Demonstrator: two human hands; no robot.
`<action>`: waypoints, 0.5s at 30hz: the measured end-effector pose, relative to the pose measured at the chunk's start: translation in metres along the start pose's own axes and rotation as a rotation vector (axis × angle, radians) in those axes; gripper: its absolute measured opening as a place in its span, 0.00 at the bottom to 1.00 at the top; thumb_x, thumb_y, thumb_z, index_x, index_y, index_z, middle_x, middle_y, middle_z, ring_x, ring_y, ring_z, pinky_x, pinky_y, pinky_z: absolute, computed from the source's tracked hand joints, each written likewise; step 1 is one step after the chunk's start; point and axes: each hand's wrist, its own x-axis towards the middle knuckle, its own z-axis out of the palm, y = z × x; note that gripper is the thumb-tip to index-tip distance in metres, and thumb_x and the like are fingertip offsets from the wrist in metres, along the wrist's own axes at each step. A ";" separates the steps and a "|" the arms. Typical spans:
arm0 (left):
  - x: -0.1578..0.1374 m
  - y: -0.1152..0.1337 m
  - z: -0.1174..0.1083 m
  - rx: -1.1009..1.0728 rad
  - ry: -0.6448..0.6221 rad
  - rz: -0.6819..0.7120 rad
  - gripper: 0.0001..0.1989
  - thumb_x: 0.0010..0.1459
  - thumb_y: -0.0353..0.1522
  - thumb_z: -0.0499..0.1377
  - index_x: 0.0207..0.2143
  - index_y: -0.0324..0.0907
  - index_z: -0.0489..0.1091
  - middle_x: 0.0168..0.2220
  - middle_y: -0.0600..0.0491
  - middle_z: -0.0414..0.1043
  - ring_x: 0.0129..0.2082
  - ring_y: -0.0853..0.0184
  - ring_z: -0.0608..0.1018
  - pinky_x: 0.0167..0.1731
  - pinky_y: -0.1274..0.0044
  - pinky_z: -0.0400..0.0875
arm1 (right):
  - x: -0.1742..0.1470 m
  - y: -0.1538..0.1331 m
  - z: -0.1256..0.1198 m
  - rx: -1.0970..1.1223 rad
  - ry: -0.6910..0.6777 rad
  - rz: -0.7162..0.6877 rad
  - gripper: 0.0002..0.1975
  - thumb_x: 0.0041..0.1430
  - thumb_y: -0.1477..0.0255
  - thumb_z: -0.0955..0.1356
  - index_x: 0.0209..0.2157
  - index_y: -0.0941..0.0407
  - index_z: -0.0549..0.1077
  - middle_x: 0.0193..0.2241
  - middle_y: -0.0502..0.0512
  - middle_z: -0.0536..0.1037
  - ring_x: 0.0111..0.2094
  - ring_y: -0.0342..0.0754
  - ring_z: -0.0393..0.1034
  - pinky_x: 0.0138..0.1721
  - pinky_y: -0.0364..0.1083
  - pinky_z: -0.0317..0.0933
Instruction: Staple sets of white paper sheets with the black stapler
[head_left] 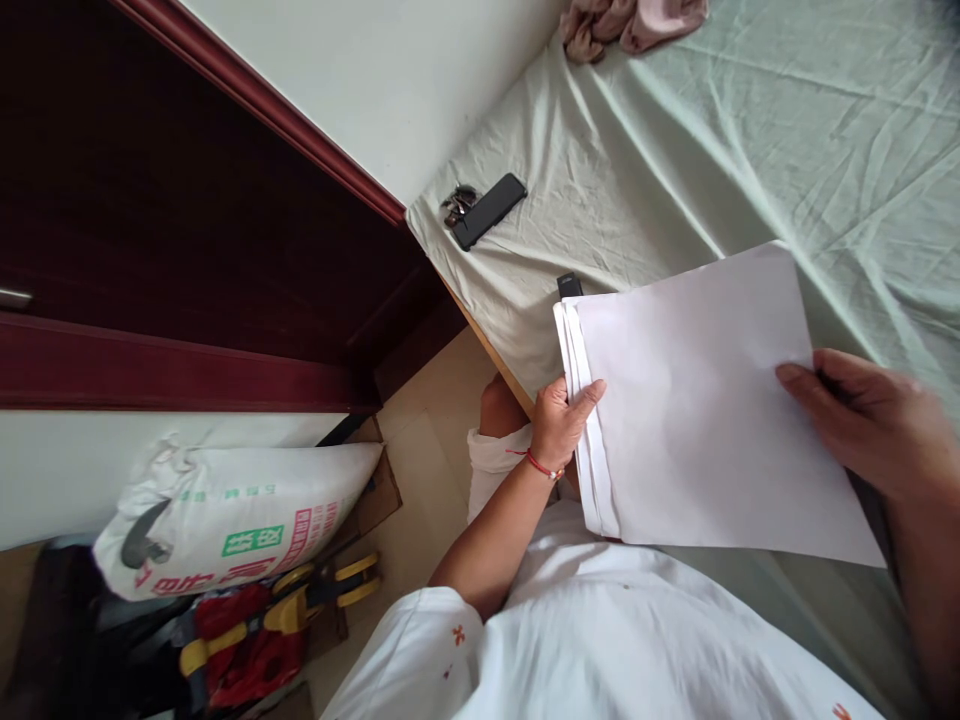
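Observation:
A stack of white paper sheets (697, 410) lies across my lap at the bed's edge. My left hand (561, 425), with a red string bracelet at the wrist, grips the stack's left edge, thumb on top. There the edges of several layers show, slightly uneven. At the opposite side my right hand (877, 420) pinches the paper's right edge between thumb and fingers; it is slightly blurred. How many sheets it holds cannot be seen. A small black object (570, 286) pokes out beyond the stack's upper left corner, mostly hidden by the paper.
On the pale green bedsheet (637, 200) rest a black phone (491, 210) and a bunch of keys (459, 203). Pink cloth (634, 25) is bunched at the top. A dark red door (187, 220) stands left. Below it, a white sack (247, 510) sits on the floor.

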 end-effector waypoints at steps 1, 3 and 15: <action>0.000 0.000 0.000 0.004 0.000 0.003 0.21 0.55 0.50 0.69 0.31 0.40 0.77 0.25 0.57 0.72 0.27 0.72 0.69 0.32 0.79 0.67 | 0.000 -0.002 0.000 0.000 0.000 0.010 0.25 0.60 0.48 0.64 0.22 0.51 0.55 0.18 0.46 0.56 0.21 0.43 0.52 0.23 0.46 0.49; -0.001 0.000 0.001 0.019 0.003 0.006 0.20 0.55 0.49 0.69 0.32 0.40 0.78 0.27 0.56 0.76 0.28 0.71 0.72 0.33 0.78 0.69 | -0.001 -0.005 0.001 0.006 0.015 0.020 0.25 0.60 0.50 0.64 0.22 0.51 0.53 0.18 0.46 0.55 0.21 0.43 0.51 0.24 0.46 0.48; -0.006 0.000 0.005 0.072 0.029 0.039 0.16 0.56 0.45 0.70 0.33 0.41 0.81 0.30 0.53 0.81 0.32 0.66 0.79 0.37 0.76 0.72 | -0.001 -0.011 0.003 0.006 0.083 -0.023 0.23 0.60 0.55 0.65 0.20 0.51 0.52 0.16 0.46 0.53 0.20 0.42 0.50 0.23 0.47 0.46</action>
